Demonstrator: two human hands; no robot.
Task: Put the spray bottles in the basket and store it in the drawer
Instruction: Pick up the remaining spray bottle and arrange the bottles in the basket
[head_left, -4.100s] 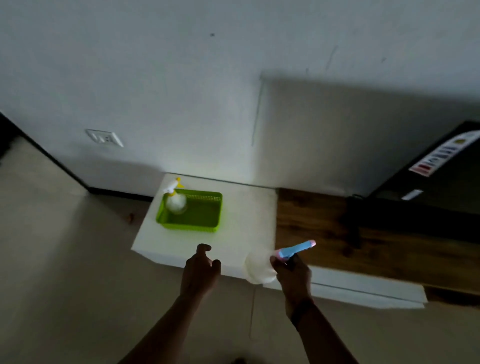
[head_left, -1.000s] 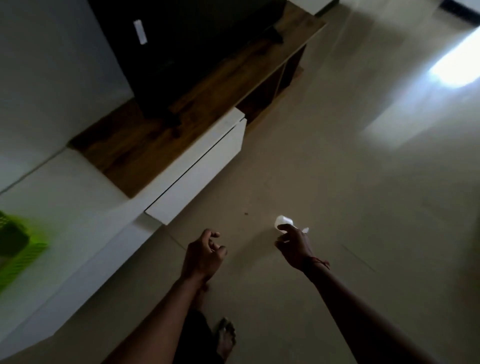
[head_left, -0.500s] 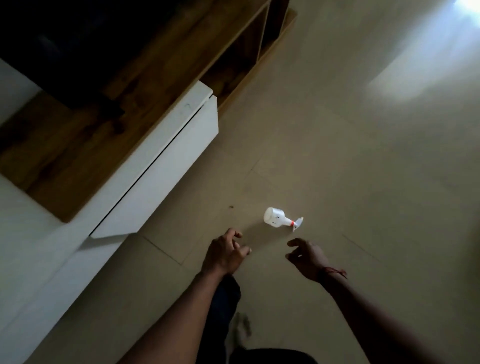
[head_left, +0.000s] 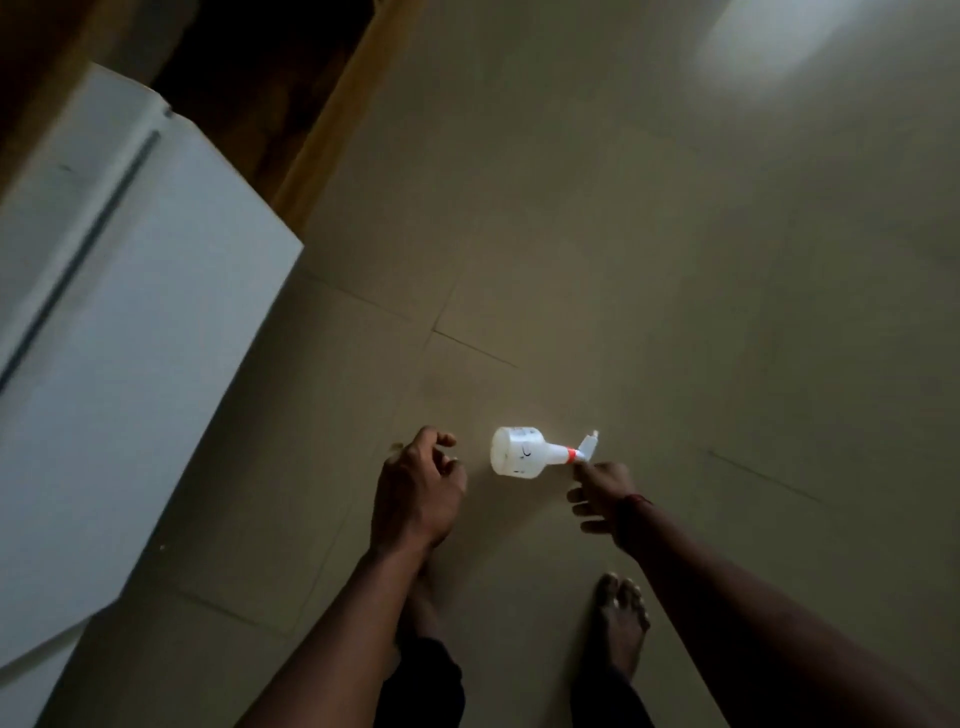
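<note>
A white spray bottle (head_left: 519, 451) with an orange collar lies on its side on the floor, base to the left and spray head to the right. My right hand (head_left: 602, 493) is at the spray head, its fingertips touching the nozzle end and its other fingers spread. My left hand (head_left: 418, 488) hovers just left of the bottle's base, loosely curled and holding nothing. The green basket and the other spray bottles are out of view.
A white drawer front (head_left: 119, 332) of the low cabinet fills the left side, with a dark wooden shelf unit (head_left: 270, 98) behind it. My bare feet (head_left: 621, 618) stand on the beige tiled floor (head_left: 675, 260) just below the bottle.
The view has dropped toward the floor. Both hands have come down to the bottle, and my right hand has reached its spray head.
</note>
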